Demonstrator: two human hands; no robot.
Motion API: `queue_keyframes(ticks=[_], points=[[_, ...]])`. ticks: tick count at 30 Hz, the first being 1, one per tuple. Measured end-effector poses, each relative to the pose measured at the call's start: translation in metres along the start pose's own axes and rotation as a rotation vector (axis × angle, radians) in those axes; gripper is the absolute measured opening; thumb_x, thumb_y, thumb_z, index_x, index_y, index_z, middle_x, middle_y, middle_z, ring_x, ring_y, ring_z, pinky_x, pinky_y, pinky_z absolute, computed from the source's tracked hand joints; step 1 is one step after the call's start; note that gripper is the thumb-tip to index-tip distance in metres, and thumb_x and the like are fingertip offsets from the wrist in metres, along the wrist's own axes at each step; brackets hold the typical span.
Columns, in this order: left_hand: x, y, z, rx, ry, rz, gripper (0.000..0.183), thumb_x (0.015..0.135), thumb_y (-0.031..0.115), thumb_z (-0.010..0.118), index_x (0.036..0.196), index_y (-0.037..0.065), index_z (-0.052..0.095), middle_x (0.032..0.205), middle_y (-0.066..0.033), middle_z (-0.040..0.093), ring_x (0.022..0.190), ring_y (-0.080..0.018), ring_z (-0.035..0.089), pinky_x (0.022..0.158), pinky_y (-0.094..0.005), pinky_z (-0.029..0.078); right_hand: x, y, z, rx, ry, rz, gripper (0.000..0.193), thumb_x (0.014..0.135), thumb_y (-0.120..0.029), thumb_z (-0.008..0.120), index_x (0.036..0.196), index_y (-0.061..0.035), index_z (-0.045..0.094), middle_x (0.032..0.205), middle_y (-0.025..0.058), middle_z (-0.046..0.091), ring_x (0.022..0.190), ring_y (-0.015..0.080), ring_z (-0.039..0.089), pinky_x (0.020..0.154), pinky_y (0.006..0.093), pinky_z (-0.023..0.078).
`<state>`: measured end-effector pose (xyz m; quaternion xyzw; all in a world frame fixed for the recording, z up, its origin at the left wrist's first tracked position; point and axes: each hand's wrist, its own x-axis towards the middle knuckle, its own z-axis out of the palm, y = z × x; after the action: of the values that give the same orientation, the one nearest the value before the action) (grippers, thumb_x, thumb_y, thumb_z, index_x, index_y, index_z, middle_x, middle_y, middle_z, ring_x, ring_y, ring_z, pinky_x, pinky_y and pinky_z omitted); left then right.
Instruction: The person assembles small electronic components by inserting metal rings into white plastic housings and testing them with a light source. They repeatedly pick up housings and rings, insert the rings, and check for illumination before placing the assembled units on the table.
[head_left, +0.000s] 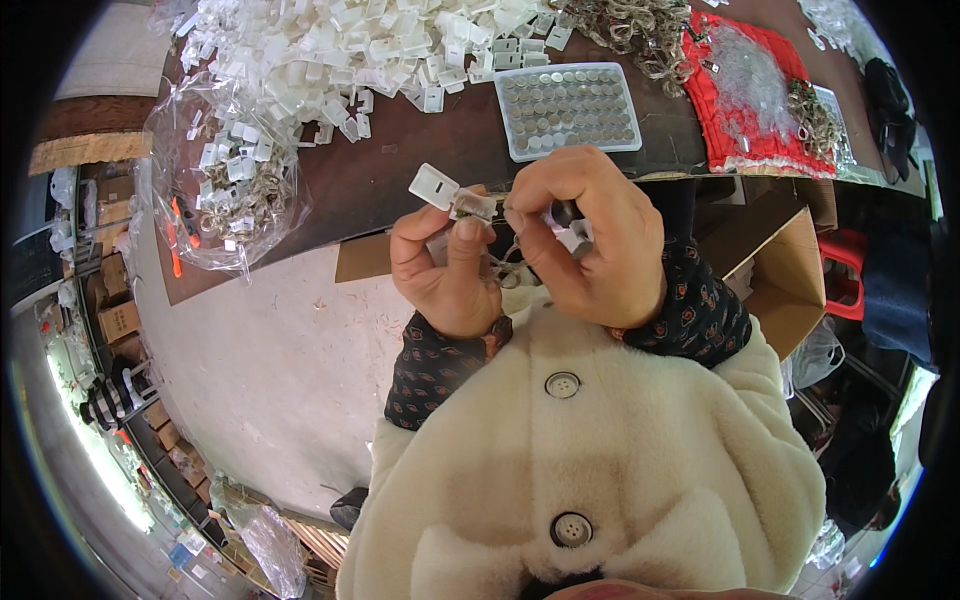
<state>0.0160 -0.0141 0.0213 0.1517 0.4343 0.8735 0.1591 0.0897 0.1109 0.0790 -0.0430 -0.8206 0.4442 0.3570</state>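
Note:
My left hand [450,265] is closed round a small white plastic case [436,187], whose flat slotted part sticks up above the thumb. A translucent part [473,206] of it shows between thumb and fingers. Close beside it, my right hand [590,235] has its thumb and forefinger pinched together at the case's edge; what the tips hold is too small to make out. Inside its curled fingers a dark round thing and a white piece [575,237] partly show. Thin wire loops [508,272] hang below, between the hands.
A heap of white plastic cases [330,60] covers the table's far left. A tray [517,151] of silver coin-shaped discs stands ahead, near wire bundles [640,35] and a red bag [705,110] with clear pieces. A clear bag [165,170], orange-handled tool [176,240] and cardboard box [790,270] flank me.

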Motion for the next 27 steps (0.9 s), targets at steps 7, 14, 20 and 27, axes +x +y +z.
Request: queue_keyframes(ticks=[7,14,20,27], points=[[0.0,0.001,0.0,-0.012,0.041,-0.014,0.022,0.091,0.001,0.067,0.108,0.003,0.053,0.109,-0.0216,0.067,0.085,-0.0153,0.065,0.074,-0.0258,0.053,-0.002,-0.005,0.004,0.127,-0.062,0.24,0.03,0.074,0.001,0.069,0.101,-0.0061,0.058,0.086,0.0054,0.065,0.075,0.022,0.063,0.072,0.0332,0.045],[-0.002,-0.001,-0.006,0.075,-0.004,0.078,0.025,0.088,-0.002,0.069,0.108,0.001,0.053,0.109,-0.0202,0.067,0.093,-0.0187,0.066,0.081,-0.0295,0.054,0.001,-0.002,0.006,-0.016,-0.077,0.058,0.03,0.075,0.002,0.066,0.103,-0.0064,0.057,0.087,0.0051,0.065,0.075,0.0239,0.063,0.08,0.0343,0.043],[-0.001,-0.003,-0.008,0.054,-0.052,0.137,0.025,0.088,0.0,0.069,0.106,0.004,0.052,0.106,-0.0184,0.068,0.092,-0.0188,0.066,0.08,-0.0308,0.054,0.003,-0.005,0.002,-0.067,-0.136,-0.008,0.031,0.082,0.009,0.065,0.108,-0.0004,0.051,0.091,0.0077,0.06,0.072,0.0151,0.06,0.068,0.0251,0.048],[-0.003,0.003,-0.006,-0.091,0.022,-0.114,0.017,0.096,0.016,0.064,0.109,0.01,0.053,0.107,-0.0147,0.067,0.093,-0.019,0.065,0.077,-0.0301,0.055,-0.008,-0.005,0.018,0.16,-0.013,0.255,0.028,0.085,0.006,0.066,0.107,-0.0008,0.05,0.092,0.0091,0.06,0.08,0.0158,0.062,0.071,0.0265,0.051]])
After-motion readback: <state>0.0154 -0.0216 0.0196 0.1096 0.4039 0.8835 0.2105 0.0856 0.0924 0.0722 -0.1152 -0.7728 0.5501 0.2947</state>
